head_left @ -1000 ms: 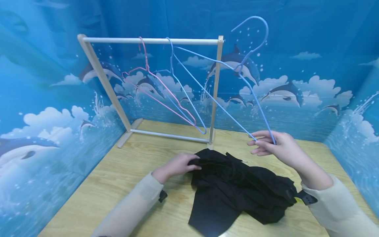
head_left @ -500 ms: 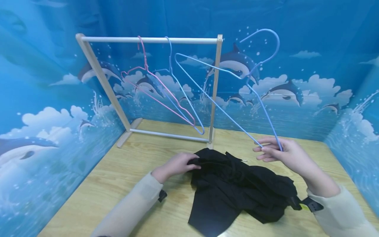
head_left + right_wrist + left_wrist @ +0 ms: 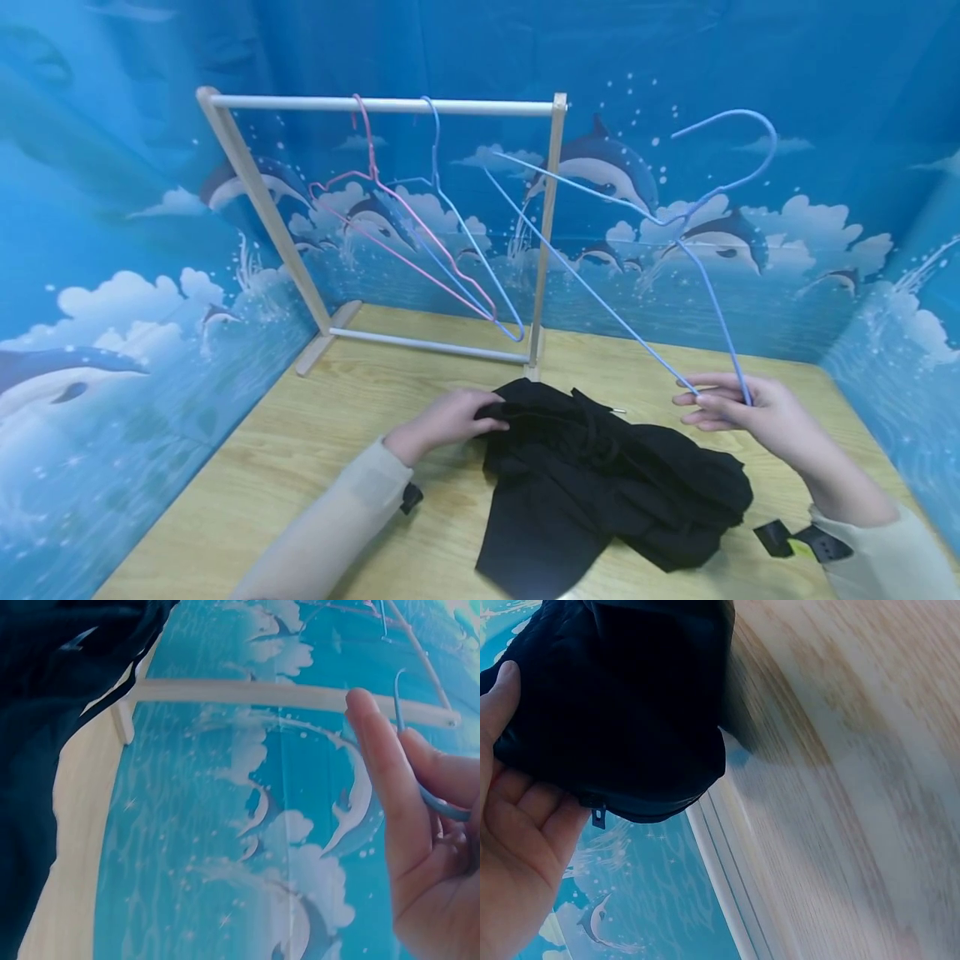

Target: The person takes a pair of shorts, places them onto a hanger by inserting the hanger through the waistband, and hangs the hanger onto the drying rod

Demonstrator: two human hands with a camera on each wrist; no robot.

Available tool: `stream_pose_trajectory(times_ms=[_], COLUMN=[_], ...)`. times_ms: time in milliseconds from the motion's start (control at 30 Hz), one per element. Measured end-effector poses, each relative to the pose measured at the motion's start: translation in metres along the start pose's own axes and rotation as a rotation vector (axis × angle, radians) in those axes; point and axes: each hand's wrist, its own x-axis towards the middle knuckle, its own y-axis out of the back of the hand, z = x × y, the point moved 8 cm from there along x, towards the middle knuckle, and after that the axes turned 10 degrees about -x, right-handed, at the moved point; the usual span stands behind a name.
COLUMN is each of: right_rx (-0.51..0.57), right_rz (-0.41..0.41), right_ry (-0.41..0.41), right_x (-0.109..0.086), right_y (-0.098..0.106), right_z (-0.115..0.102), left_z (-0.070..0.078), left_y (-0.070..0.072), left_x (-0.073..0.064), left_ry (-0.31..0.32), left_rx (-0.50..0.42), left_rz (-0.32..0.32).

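Head view: gripping black garment [image 3: 588, 471] at lower centre with left fingers [image 3: 564, 825]; pinching blue hanger [image 3: 703, 201] by one end at right with right fingers [image 3: 390, 769]. Could let it twist, being held only there; might knock rack post [image 3: 555, 142], upper centre, if swung left.

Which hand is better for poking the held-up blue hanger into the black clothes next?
Probably the right hand: it pinches the blue hanger by one corner. The left hand is busy gripping an edge of the black clothes.
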Motion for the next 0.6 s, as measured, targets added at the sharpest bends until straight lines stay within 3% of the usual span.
stream_pose_trajectory(times_ms=[267,600], right_rx=[0.065,0.125], right_rz=[-0.051,-0.023], right_ry=[0.005,-0.044], right_x=[-0.018,-0.045], right_y=[0.008,0.023], right_z=[0.021,0.043], left_z=[0.001,-0.001], left_y=[0.001,0.000], left_x=[-0.001,-0.001], left_ry=[0.004,-0.017], left_rx=[0.000,-0.008], left_rz=[0.002,0.010])
